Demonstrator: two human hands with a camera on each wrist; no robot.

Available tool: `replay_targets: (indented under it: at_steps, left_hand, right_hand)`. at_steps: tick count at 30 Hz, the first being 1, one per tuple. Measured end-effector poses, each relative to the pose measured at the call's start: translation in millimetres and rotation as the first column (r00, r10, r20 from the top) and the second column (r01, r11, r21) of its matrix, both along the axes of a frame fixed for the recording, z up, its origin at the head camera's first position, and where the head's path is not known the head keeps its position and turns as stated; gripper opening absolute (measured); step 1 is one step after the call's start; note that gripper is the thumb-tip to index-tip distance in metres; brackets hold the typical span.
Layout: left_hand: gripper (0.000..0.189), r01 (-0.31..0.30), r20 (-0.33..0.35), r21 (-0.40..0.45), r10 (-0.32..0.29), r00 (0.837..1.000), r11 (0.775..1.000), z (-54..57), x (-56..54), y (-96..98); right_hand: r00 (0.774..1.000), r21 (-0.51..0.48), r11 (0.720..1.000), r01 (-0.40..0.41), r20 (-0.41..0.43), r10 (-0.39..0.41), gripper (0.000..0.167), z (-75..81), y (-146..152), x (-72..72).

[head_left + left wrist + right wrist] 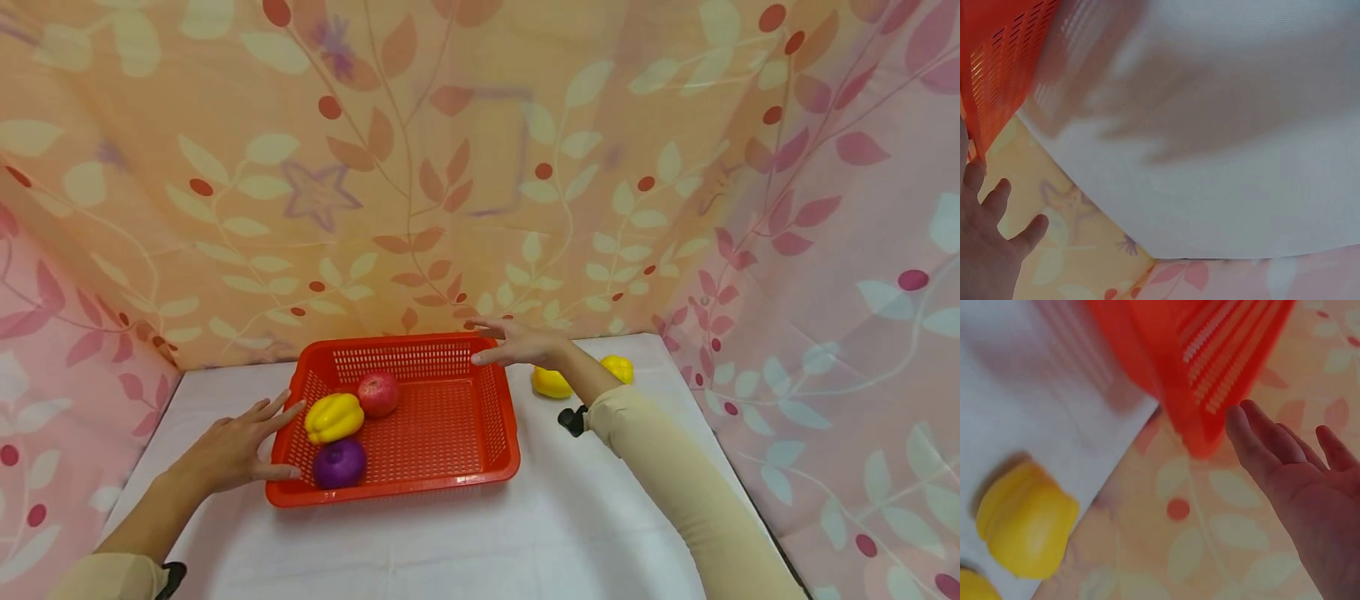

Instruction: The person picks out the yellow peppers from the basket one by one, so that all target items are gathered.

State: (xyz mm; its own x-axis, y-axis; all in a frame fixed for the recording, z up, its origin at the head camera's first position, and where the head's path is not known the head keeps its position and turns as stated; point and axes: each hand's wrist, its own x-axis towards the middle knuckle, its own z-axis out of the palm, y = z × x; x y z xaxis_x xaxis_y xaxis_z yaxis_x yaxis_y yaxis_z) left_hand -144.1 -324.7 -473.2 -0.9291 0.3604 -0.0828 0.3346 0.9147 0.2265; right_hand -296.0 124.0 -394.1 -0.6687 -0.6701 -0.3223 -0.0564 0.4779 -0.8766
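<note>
A red perforated plastic basket (442, 429) stands on the white table. In its left part lie a red round fruit (378, 393), a yellow bell pepper (334, 417) and a purple onion-shaped vegetable (341, 463). My left hand (238, 446) is at the basket's left rim, fingers spread and fairly straight, the fingertips overlapping the rim. In the left wrist view, that hand (991, 219) shows beside the basket wall (1004, 62). Over the back right corner hovers my right hand (517, 343), fingers extended and nothing held. The right wrist view shows this hand (1297, 469) with bare palm near the rim.
Two yellow pepper-like pieces lie right of the basket: one (551, 382) partly behind the right forearm, another (618, 368) farther right. A black strap piece (572, 420) hangs at the right sleeve. Patterned cloth walls (420, 167) enclose the table's back and sides.
</note>
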Motion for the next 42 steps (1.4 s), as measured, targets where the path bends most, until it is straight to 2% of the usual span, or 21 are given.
replay_targets:
  at_steps: [6, 14, 22, 32, 42]
  left_hand:
    - [0.105, 0.000, 0.005, -0.005, 0.000, 1.000, 1.000, 0.3, 0.2, 1.0]
    - [0.105, -0.009, 0.016, -0.010, 0.009, 1.000, 1.000, -0.2, -0.2, 0.4]
    - [0.105, -0.005, 0.015, -0.009, 0.005, 1.000, 1.000, 1.7, 1.3, 1.9]
    - [0.105, -0.018, 0.034, -0.015, 0.018, 0.999, 1.000, 3.3, -0.4, 1.6]
    - [0.104, -0.011, 0.024, -0.013, 0.011, 1.000, 1.000, 1.2, -0.4, 1.3]
  right_hand:
    - [1.000, -0.011, 1.000, -0.012, 0.028, 0.012, 0.082, -18.5, -36.8, 10.6]
    - [0.999, 0.034, 0.999, -0.012, 0.043, 0.010, 0.081, -36.4, -83.7, 27.1]
    - [0.997, -0.007, 1.000, -0.024, 0.076, 0.025, 0.078, -51.9, -122.8, 38.8]
    - [0.994, -0.020, 0.999, -0.045, 0.097, 0.047, 0.073, -54.0, -161.0, 49.9]
    - [0.993, -0.001, 1.000, -0.015, 0.118, 0.015, 0.066, -63.5, -183.9, 54.9]
